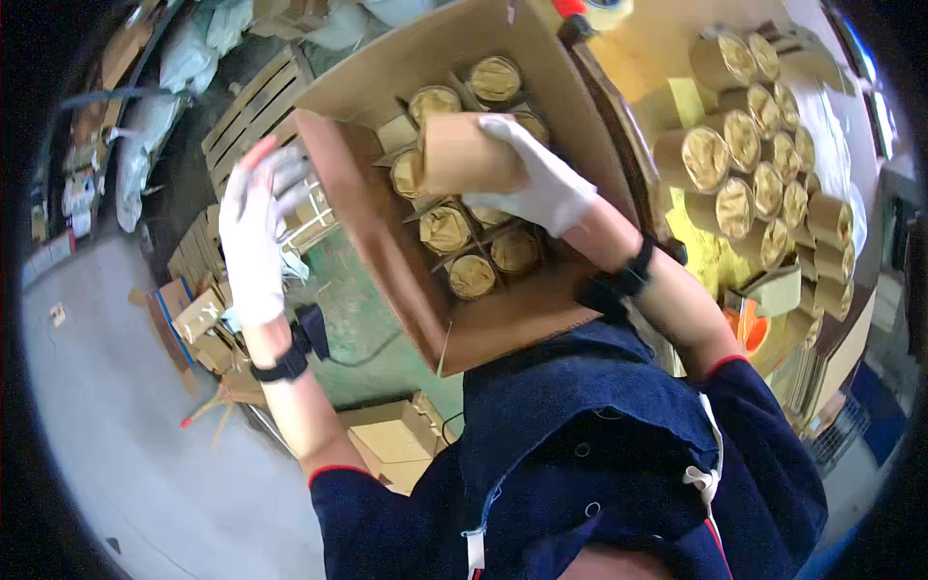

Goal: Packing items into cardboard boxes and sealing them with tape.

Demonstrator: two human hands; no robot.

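My right hand (541, 179), in a white glove, grips a brown paper-wrapped cylinder (469, 155) and holds it on its side over an open cardboard box (512, 333). Inside, cardboard dividers (464, 95) part several upright wrapped cylinders (445, 229) with crumpled paper tops. The held cylinder and the hand hide some of the cells. To the left of the box, my left hand (253, 227), also gloved, is raised with its fingers apart and nothing in it. It is slightly blurred and nearest to the box's left flap (338, 184).
On the table to the right stand several more wrapped cylinders (735, 208), close together. An orange tape roll (749, 327) lies nearer me. Wooden pallets (256, 106) and cardboard pieces (203, 314) are on the floor at the left. Another carton (391, 435) stands below the box.
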